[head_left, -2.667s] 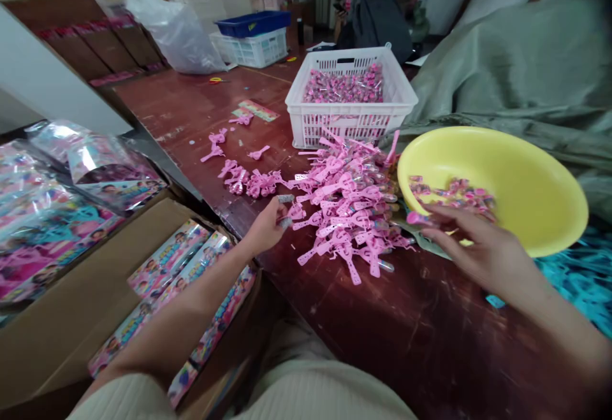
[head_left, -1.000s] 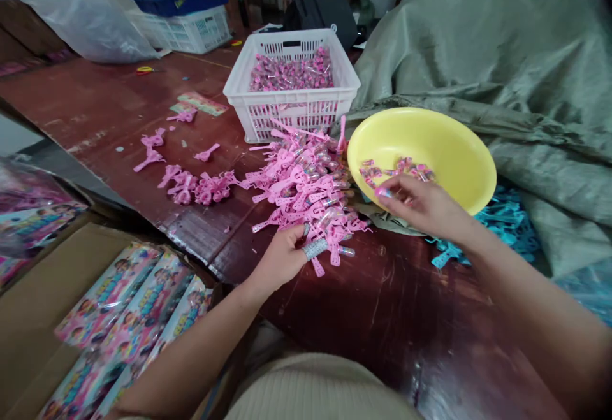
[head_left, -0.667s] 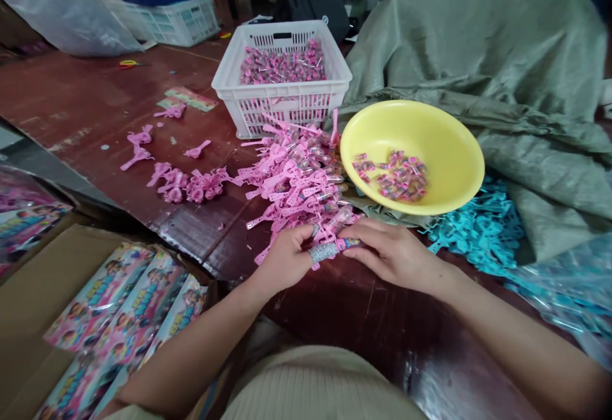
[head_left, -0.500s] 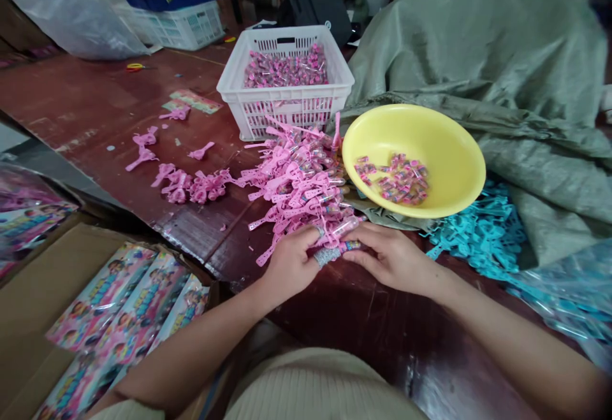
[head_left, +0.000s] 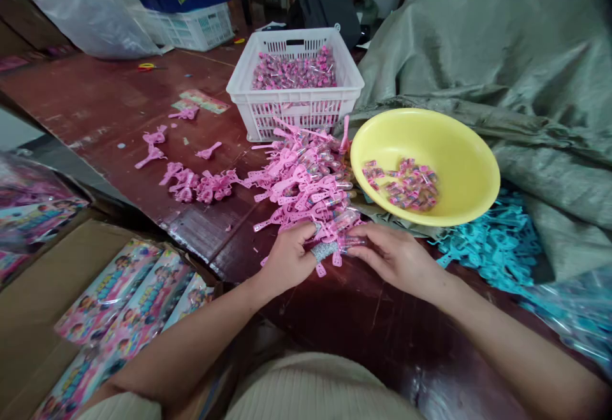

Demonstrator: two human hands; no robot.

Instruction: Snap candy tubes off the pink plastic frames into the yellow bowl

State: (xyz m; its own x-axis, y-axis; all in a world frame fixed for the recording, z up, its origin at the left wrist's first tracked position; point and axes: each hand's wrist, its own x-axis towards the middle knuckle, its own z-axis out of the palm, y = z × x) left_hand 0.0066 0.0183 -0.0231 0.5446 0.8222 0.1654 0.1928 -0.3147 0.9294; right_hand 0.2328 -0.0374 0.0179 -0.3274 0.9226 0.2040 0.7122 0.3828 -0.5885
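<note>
Over the near edge of the pink pile, my left hand point(head_left: 289, 257) is closed on a pink plastic piece point(head_left: 327, 233). Grey wrapping covers its thumb and a finger. My right hand point(head_left: 401, 257) pinches a small clear tube point(head_left: 352, 241) with coloured contents, its end up against the pink piece; whether it sits inside is hidden by the fingers. Pink handles stick out below the left fingertips. Just beyond lies the heap of pink plastic pieces point(head_left: 291, 174), many with clear tubes in them. To the right, a yellow basin point(head_left: 471, 152) holds small tubes point(head_left: 414, 184).
A white crate point(head_left: 294, 97) full of pink-capped tubes stands behind the heap. Turquoise pieces point(head_left: 502, 241) lie right, beside a grey-green tarp point(head_left: 478, 44). At lower left, an open carton point(head_left: 33, 299) contains printed packs point(head_left: 119, 286). Yellow-handled scissors point(head_left: 146, 66) rest farther back.
The view has shifted slightly, so the surroundings sit farther right. Between my hands, the tube has moved against the pink piece, and pink handles now show below my left fingertips.
</note>
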